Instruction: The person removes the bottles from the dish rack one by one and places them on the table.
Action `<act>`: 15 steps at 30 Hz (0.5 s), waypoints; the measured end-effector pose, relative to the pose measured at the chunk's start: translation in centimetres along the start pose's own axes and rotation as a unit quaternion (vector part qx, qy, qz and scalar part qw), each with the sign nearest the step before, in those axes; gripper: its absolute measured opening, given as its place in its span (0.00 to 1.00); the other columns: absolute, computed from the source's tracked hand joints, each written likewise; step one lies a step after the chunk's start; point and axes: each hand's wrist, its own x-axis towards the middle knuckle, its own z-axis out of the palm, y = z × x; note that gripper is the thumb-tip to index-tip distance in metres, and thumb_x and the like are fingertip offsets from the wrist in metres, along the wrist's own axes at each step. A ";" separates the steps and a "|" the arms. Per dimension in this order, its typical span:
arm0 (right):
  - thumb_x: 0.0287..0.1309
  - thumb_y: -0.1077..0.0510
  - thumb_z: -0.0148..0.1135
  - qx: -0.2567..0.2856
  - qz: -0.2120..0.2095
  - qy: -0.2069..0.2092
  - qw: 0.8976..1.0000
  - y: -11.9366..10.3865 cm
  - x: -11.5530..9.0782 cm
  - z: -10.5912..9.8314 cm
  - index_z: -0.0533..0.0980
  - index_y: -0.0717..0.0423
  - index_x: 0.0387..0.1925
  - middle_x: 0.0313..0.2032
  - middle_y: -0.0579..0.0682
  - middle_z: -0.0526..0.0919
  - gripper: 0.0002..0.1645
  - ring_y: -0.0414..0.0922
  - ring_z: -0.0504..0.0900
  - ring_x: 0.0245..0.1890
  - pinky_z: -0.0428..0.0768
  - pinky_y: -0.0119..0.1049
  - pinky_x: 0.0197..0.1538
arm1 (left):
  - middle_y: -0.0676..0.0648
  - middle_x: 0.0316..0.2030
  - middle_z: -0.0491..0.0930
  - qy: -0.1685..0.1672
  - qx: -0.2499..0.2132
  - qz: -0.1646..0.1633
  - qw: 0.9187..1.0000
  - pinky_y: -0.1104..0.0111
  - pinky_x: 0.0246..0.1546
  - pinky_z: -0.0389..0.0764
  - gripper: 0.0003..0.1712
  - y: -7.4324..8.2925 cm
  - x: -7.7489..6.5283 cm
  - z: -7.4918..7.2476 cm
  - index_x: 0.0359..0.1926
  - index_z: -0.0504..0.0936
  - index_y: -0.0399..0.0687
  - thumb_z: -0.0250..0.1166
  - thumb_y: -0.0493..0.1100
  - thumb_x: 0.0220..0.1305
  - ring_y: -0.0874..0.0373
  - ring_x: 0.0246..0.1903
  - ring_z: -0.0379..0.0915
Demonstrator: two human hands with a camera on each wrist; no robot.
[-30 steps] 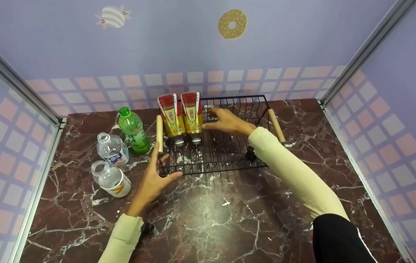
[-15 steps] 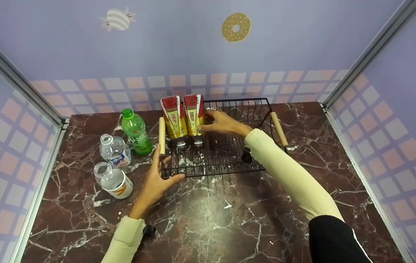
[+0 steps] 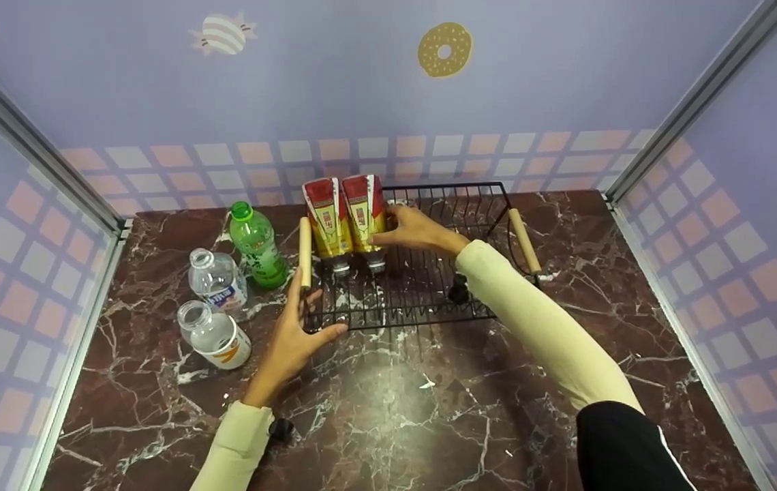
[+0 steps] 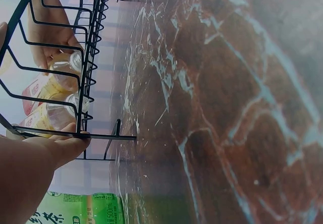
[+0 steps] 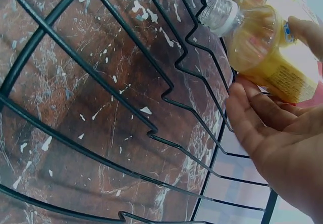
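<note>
Bottle [image 3: 362,213] is clamped in the right hand [image 3: 419,228], between thumb and fingers; its twin [image 3: 327,218] sits just left of that hand. Left hand [image 3: 293,334] grips the rack [image 3: 422,323]: best brace it firmly, squeeze lightly.

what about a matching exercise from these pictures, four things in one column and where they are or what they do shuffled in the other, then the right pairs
Column one
1. Left hand
2. Right hand
3. Green bottle
4. Two red-and-yellow bottles

Column two
A. On the table, just outside the wire rack, beside clear bottles
B. Inside the wire rack, necks toward the person
C. Holding the wire rack at a corner, near a wooden handle
D. Holding a bottle

Pairs: 1-C, 2-D, 3-A, 4-B
</note>
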 end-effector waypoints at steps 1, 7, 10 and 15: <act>0.67 0.47 0.79 -0.002 0.000 0.004 1.000 0.0 -0.1 -0.1 0.78 0.63 0.66 0.55 0.59 0.87 0.36 0.53 0.86 0.53 0.87 0.46 0.62 | 0.26 0.81 0.61 0.000 -0.001 0.001 1.000 0.44 0.83 0.60 0.76 0.0 0.0 0.0 0.91 0.38 0.54 0.85 0.36 0.59 0.37 0.80 0.63; 0.67 0.46 0.79 0.014 0.009 0.021 1.000 -0.3 -1.5 -1.1 0.75 0.66 0.70 0.57 0.59 0.87 0.41 0.53 0.86 0.56 0.87 0.47 0.64 | 0.24 0.79 0.63 -0.002 -0.003 -0.004 1.000 0.42 0.83 0.60 0.76 0.0 -0.1 0.0 0.91 0.37 0.53 0.85 0.35 0.59 0.35 0.80 0.63; 0.68 0.46 0.78 0.030 0.008 0.027 0.999 -0.5 -2.6 -1.9 0.74 0.65 0.71 0.58 0.59 0.86 0.41 0.53 0.86 0.57 0.86 0.48 0.65 | 0.25 0.79 0.64 -0.002 0.000 -0.008 1.000 0.44 0.84 0.60 0.77 0.0 0.0 0.0 0.91 0.38 0.55 0.85 0.36 0.59 0.36 0.80 0.63; 0.68 0.46 0.77 0.047 0.001 0.035 0.998 -0.7 -4.4 -3.1 0.75 0.63 0.70 0.57 0.57 0.86 0.39 0.53 0.85 0.57 0.86 0.50 0.65 | 0.26 0.79 0.65 0.000 -0.003 -0.010 1.000 0.45 0.83 0.61 0.76 -0.1 0.0 -0.1 0.91 0.39 0.55 0.86 0.36 0.59 0.35 0.79 0.64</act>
